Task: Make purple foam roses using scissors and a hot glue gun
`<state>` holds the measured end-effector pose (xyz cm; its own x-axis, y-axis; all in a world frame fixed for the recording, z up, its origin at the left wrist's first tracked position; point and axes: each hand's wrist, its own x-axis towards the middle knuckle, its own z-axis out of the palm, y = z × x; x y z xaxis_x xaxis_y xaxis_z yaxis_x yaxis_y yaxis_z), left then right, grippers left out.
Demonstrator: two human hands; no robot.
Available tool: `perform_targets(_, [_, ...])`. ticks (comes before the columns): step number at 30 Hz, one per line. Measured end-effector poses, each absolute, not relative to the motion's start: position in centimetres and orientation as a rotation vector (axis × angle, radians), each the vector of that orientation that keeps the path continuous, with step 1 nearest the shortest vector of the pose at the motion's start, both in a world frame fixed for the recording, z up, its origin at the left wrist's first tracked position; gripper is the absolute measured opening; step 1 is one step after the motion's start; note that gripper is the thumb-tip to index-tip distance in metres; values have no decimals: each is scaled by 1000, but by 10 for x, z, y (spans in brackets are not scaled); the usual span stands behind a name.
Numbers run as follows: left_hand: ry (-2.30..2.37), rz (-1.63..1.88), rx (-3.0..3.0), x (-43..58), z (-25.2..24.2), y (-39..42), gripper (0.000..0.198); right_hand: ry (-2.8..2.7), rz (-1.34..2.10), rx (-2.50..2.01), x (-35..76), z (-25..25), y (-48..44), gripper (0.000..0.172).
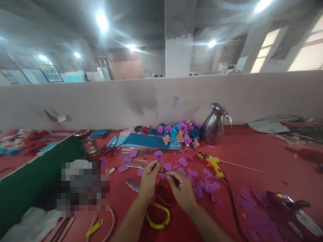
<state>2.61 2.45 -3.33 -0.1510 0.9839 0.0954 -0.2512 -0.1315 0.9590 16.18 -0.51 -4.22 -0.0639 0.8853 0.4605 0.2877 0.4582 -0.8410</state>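
Note:
A small purple paper flower [158, 155] stands upright above the fingers of my left hand [149, 176], which is closed in a pinch just below its head. My right hand [182, 188] is close by on the right, thumb and finger pressed together; whatever is between them is too small to make out. Loose purple paper petals [183, 162] lie scattered around and beyond both hands. Under my wrists lie scissors with yellow handles [158, 227], partly covered by my left forearm. A yellow glue gun [215, 166] rests to the right of the petals.
Finished paper flowers [183, 127] are heaped at the back beside a metal jug [214, 126]. Blue paper sheets [147, 141], glasses [113, 146] and a glass jar [89, 146] lie left of them. A green divider [37, 171] edges the left; a dark cord [233, 203] runs at right.

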Motion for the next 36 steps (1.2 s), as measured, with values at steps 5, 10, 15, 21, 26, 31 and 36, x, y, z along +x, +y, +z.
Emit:
perform_targets(5, [1089, 1517, 1040, 26, -32, 23, 22, -1606, 678, -1052, 161, -44, -5, 19])
perform_targets(10, [1098, 1544, 1048, 26, -37, 23, 21, -1650, 703, -1038, 161, -44, -7, 19])
perform_targets(15, [1074, 1600, 987, 24, -42, 24, 20, -1622, 805, -1071, 162, -47, -7, 28])
perform_targets(21, [1113, 1700, 977, 18, -46, 22, 20, -1478, 648, -1094, 168, -56, 3, 59])
perform_targets(26, [970, 1788, 888, 20, -48, 4, 18, -1767, 458, -1219, 174, -65, 1, 31])
perform_targets(31, [877, 1887, 636, 13, -51, -3, 27, -1917, 385, -1264, 172, -69, -2, 29])
perform_targets(36, [842, 1894, 653, 1, -46, -3, 30, -2022, 305, -1323, 169, -68, 0, 28])
